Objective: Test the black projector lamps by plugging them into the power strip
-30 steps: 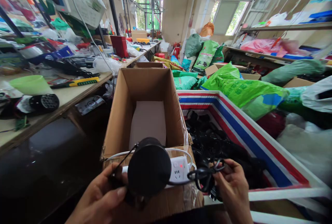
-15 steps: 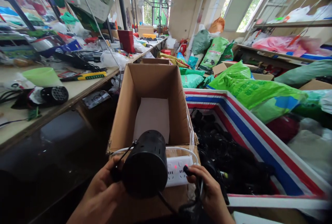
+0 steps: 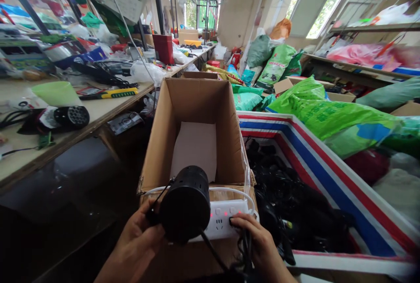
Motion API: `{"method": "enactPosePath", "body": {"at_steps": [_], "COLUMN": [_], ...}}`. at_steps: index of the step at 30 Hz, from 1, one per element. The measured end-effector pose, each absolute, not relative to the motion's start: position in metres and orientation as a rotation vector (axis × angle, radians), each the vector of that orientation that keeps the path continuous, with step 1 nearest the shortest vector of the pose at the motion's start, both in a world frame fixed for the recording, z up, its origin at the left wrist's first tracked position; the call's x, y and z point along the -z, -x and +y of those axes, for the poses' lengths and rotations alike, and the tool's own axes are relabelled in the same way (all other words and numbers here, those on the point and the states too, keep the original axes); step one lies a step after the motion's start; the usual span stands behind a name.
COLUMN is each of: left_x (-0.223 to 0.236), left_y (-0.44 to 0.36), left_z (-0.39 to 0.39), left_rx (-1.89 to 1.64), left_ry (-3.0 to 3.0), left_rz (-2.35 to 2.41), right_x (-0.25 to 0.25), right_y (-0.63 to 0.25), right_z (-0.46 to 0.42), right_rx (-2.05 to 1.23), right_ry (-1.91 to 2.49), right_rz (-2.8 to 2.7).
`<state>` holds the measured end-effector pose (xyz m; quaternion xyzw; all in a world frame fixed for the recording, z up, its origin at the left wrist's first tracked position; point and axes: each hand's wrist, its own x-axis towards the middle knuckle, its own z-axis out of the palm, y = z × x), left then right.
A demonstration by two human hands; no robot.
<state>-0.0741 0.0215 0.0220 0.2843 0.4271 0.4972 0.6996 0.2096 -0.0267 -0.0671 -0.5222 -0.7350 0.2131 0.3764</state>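
A white power strip (image 3: 220,221) lies on brown cardboard (image 3: 185,259).

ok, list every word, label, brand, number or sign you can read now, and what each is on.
None readable.
Upright green bag: printed lettering, too blurred.
Bright green bag: darker green print, too blurred.
Hanging white sheet, upper left: faint print, too blurred.
Power strip: no text visible.
Black lamp-like cylinder: none visible.

Left hand (image 3: 139,241) grips black cylinder (image 3: 185,208); right hand (image 3: 258,238) holds plug (image 3: 231,220), seemingly in power strip (image 3: 220,218).
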Motion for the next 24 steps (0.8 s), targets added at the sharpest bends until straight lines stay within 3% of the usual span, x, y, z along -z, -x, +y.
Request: {"method": "enactPosePath", "body": {"at_steps": [9,16,24], "left_x": [-0.037,-0.052,-0.039], "left_y": [0.059,0.044,0.05], "left_z": [0.045,0.046,0.049], "left_rx": [-1.238,-1.254,-1.18], "left_ry": [-0.612,-0.632,-0.64], "left_rz": [0.826,0.858,0.899], "right_x": [0.103,0.105,0.103], "right_y": [-0.193,-0.183,-0.189], "right_z": [-0.03,-0.029,-0.023], "right_rx": [-0.311,-0.253,-0.152], "right_ry": [1.329,1.369,1.302], "right_rz": [-1.572,-1.516,-1.654]}}
